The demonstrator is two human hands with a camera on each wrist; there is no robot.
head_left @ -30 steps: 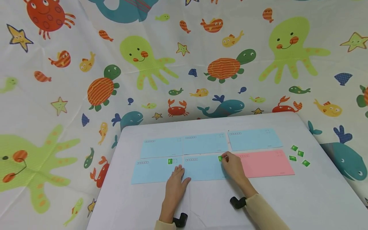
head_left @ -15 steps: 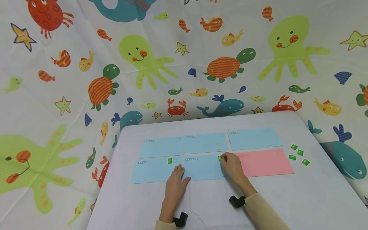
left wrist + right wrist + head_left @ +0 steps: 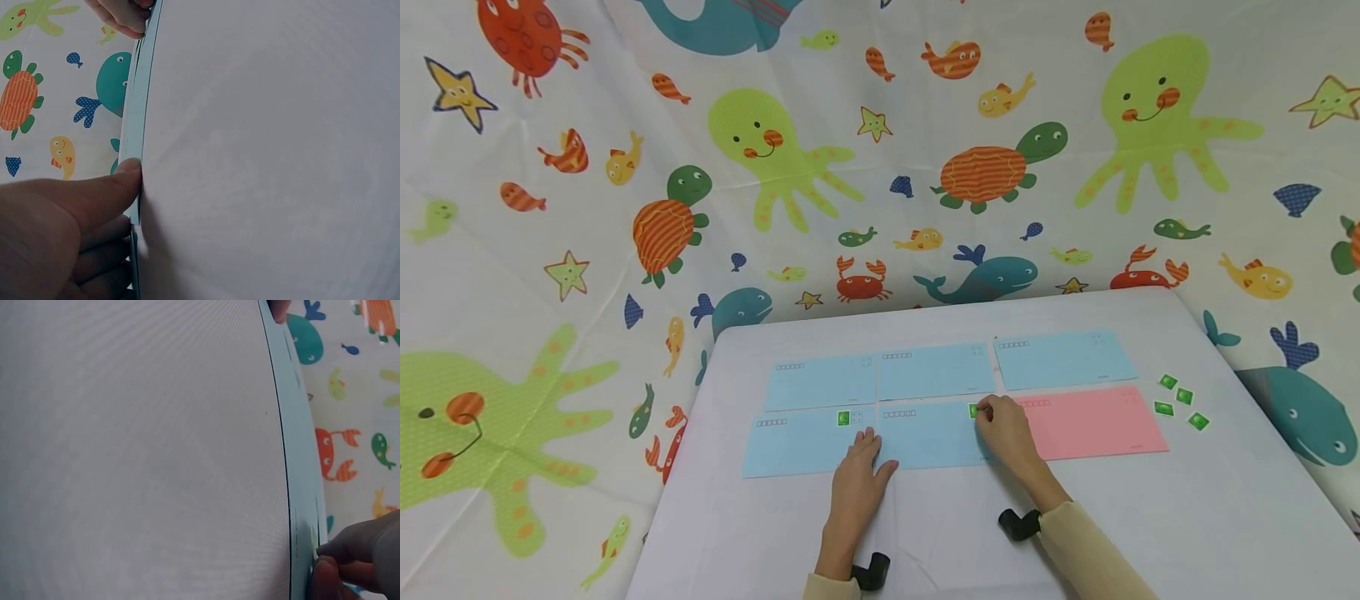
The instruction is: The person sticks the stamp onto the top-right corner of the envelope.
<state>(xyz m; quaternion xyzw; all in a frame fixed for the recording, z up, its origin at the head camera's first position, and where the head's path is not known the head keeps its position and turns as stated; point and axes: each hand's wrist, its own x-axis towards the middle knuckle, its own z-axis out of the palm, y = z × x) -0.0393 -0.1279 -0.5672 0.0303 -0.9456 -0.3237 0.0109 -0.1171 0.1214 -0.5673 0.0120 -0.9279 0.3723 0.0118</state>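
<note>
A blue envelope [image 3: 925, 442] lies flat in the middle of the front row. At its upper right corner my right hand [image 3: 1006, 429] pinches a small green stamp [image 3: 973, 411], its fingers curled and covering part of it. The right wrist view shows finger and thumb [image 3: 325, 572] together on the envelope's surface. My left hand [image 3: 857, 479] rests with straight fingers across the border of this envelope and the left blue envelope [image 3: 790, 454]. The left thumb [image 3: 128, 175] presses near the envelope's edge. Another green stamp [image 3: 844, 418] sits on the left envelope, beside its printed stamp box.
A pink envelope [image 3: 1097, 425] lies right of my right hand. Behind are a blue envelope [image 3: 820, 387], a second blue envelope [image 3: 936, 375] and a third blue envelope [image 3: 1063, 362]. Several loose green stamps [image 3: 1184, 396] lie at the right of the white table [image 3: 1240, 517].
Both hands stay in place, the right one still at the stamp. Only the head view shifts very slightly.
</note>
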